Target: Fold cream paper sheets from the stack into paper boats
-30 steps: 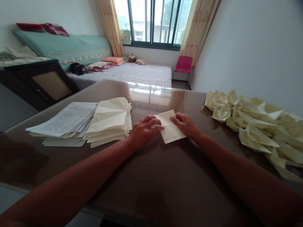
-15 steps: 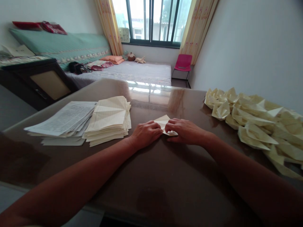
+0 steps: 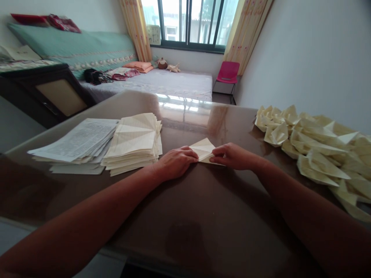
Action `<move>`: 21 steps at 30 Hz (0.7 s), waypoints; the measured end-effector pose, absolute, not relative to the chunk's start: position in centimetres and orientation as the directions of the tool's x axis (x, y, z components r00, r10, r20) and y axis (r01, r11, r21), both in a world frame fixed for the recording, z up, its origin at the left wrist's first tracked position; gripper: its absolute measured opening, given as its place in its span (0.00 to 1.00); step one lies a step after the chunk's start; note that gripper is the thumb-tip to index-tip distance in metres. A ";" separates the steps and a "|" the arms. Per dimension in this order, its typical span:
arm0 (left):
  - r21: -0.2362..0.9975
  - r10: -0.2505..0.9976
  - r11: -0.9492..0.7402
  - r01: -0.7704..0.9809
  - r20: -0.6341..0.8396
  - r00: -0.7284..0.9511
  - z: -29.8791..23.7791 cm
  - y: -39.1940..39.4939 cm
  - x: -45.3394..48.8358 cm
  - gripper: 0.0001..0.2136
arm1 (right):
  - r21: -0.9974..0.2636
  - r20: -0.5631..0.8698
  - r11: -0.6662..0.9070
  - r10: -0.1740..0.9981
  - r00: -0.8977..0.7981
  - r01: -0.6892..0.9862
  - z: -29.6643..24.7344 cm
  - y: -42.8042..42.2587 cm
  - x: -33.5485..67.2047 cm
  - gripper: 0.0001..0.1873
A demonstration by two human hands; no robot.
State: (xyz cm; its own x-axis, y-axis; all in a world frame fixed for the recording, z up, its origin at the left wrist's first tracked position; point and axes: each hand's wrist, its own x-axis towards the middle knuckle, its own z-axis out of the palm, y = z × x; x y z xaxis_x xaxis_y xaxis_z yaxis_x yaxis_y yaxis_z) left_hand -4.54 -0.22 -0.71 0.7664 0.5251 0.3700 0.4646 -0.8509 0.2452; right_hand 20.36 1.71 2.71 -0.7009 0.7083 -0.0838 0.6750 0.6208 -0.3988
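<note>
1. From where I stand, the step in hand looks like folding: a cream sheet (image 3: 203, 145) lies creased on the worktop (image 3: 188, 216), its near edge doubled over.
2. The next move, I'd judge, calls for steadying the left corner while the near fold is lined up and pressed flat.
3. The sheet sits between the two hands, its peak pointing away from the person.
4. The left hand (image 3: 178, 161) rests at its left corner, fingers together and curled; whether the thumb grips underneath, I can't tell.
5. The right hand (image 3: 233, 155) has thumb and fingers pinched on the folded paper at the right.
6. A stack of cream sheets (image 3: 133, 135) lies left of the left hand; folded paper shapes (image 3: 317, 144) crowd the far right.
</note>
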 end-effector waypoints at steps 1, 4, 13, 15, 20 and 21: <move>0.240 0.529 -0.849 0.471 0.365 0.766 -0.7 -0.3 -4.5 0.15 | -0.389 -0.098 0.600 0.727 -0.679 0.699 2.6 1.7 20.3 0.21; 0.217 0.542 -0.840 0.497 0.342 0.768 -0.5 -0.4 -4.5 0.15 | -0.364 -0.128 0.541 0.777 -0.616 0.758 2.4 1.8 20.1 0.20; 0.208 0.551 -0.834 0.511 0.322 0.770 -0.4 -0.6 -4.4 0.14 | -0.118 -0.194 0.435 0.871 -0.451 0.892 2.1 1.5 19.3 0.19; 0.204 0.563 -0.827 0.525 0.310 0.766 -0.4 -0.7 -4.4 0.13 | -0.100 -0.204 0.425 0.876 -0.437 0.899 2.0 1.5 19.2 0.18; 0.143 0.594 -0.803 0.578 0.272 0.757 -0.1 -1.2 -4.1 0.13 | -0.164 -0.223 0.425 0.863 -0.453 0.890 2.0 1.7 19.3 0.19; 0.126 0.596 -0.801 0.586 0.262 0.759 0.0 -1.3 -4.1 0.13 | -0.177 -0.223 0.425 0.861 -0.457 0.888 2.0 1.8 19.3 0.19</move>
